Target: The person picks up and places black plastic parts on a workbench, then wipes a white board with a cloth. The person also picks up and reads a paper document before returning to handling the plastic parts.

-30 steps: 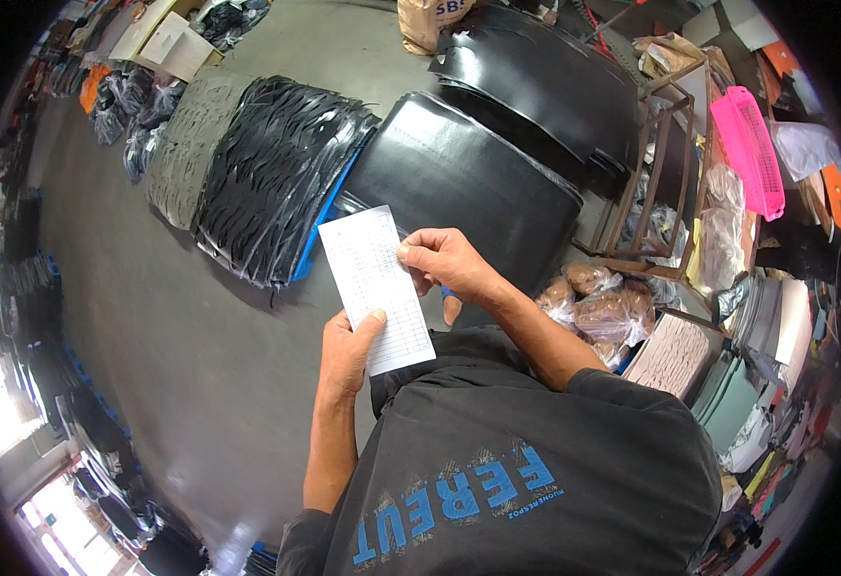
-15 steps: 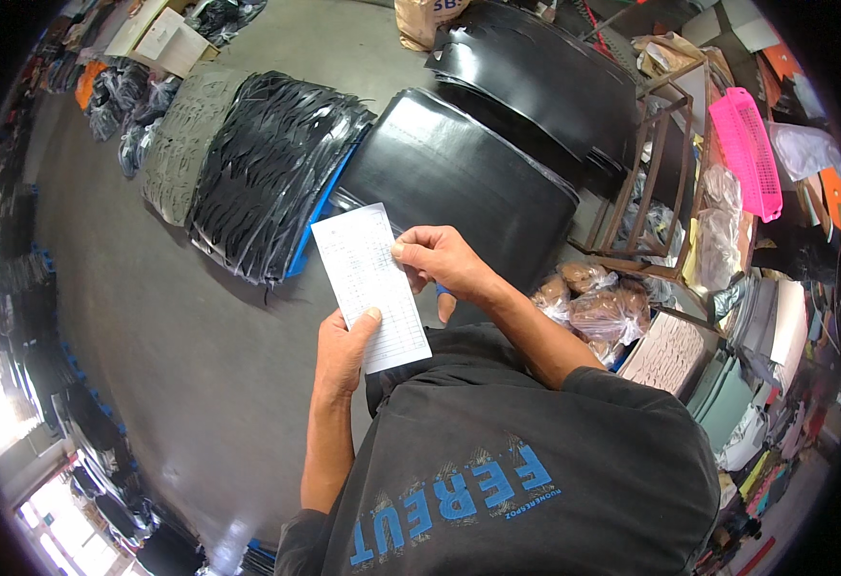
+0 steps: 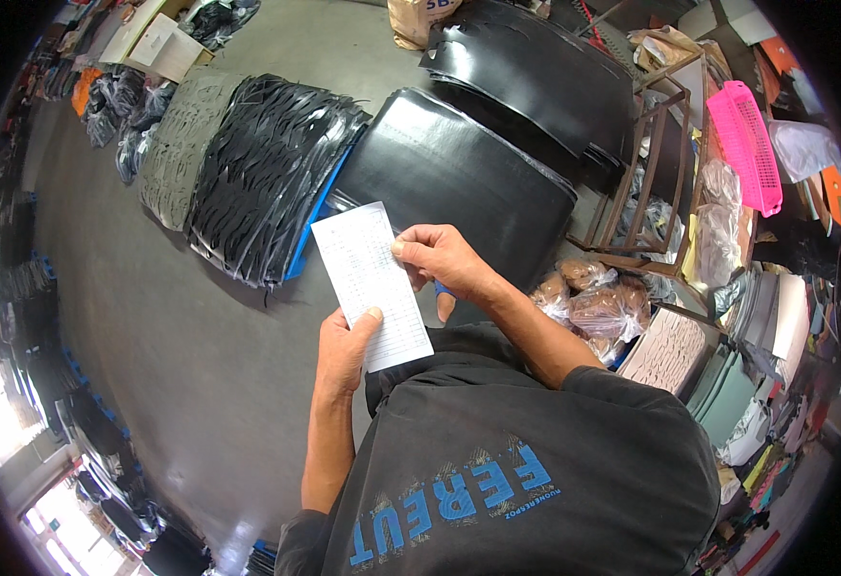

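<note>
- You have the white paper slip [image 3: 372, 286] up in front of your chest, held in both hands, with its printed side facing you; it looks as though you are part-way through reading down it.
- Nothing on the floor has been picked up: both hands are taken up with the slip, and the stacks beyond it lie untouched, as far as the view shows.
- Your left hand [image 3: 344, 350] grips the slip's lower edge at about 6 o'clock on the sheet, thumb pressed flat on the front, the other fingers hidden behind the paper, so you are pinching it there.
- Your right hand [image 3: 440, 257] meets the slip's right edge at about 3 o'clock, thumb and forefinger closed on the paper, the remaining fingers curled loosely; a bit of blue shows under the palm, too small to tell what it is.
- Both forearms rise from the lower edge, elbows bent, wrists turned inward.
- The glossy black sheet stack [image 3: 459, 182] lies beyond the slip at 12 to 1 o'clock; the pile of black strips [image 3: 262, 178] sits at 11 o'clock.
</note>
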{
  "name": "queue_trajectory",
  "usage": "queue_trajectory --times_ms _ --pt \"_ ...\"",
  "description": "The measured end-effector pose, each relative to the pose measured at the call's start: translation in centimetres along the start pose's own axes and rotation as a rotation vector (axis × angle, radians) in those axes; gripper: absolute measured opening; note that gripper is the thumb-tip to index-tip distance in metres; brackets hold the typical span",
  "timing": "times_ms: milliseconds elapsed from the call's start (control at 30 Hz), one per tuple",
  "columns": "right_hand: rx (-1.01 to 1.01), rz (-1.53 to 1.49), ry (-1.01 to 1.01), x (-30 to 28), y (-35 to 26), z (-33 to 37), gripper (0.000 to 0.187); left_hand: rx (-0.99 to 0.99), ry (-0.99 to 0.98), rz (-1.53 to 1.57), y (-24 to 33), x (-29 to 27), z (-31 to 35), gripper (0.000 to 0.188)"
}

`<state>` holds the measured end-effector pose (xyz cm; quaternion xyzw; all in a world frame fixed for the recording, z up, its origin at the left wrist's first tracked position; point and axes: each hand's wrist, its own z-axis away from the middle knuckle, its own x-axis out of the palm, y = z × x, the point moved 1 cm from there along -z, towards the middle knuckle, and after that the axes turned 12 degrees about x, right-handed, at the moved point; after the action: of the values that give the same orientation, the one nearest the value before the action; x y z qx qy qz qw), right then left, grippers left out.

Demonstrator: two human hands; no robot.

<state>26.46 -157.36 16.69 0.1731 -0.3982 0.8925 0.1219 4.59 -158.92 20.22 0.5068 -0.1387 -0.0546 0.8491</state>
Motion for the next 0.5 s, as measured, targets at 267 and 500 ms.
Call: queue_trajectory --times_ms 267,500 --pt "-0.007 0.025 0.012 -0.66 -0.29 -0.06 0.024 -0.006 -0.009 0.001 0.12 0.54 -0.43 0.037" --pt "-0.005 0.027 0.021 -0.98 -0.49 -0.25 0.023 -0.009 -0.008 -0.005 0.14 0.90 -0.85 0.038"
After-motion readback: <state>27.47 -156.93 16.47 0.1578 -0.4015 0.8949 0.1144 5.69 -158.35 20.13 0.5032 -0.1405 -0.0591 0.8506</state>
